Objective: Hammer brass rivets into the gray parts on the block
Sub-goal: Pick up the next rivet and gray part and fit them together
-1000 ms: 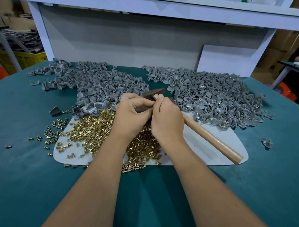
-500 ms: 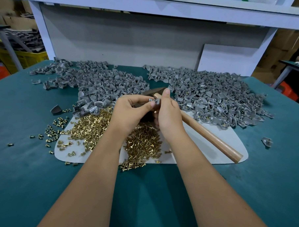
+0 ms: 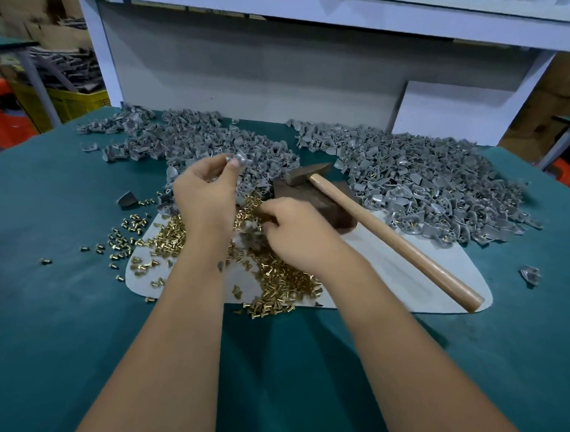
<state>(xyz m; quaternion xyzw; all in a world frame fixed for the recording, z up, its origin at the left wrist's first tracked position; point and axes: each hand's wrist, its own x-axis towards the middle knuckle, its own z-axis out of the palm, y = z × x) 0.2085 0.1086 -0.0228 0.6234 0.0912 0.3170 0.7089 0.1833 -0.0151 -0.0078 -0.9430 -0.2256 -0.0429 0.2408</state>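
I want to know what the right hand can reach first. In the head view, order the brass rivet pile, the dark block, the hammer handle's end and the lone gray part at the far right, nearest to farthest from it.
1. brass rivet pile: under the right hand.
2. dark block: just behind it.
3. hammer handle's end: to the right.
4. lone gray part: far right.

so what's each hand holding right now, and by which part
The left hand pinches a gray part by its lower edge, thumb and fingertips. The right hand reaches into the brass rivets; whether it holds one cannot be told.
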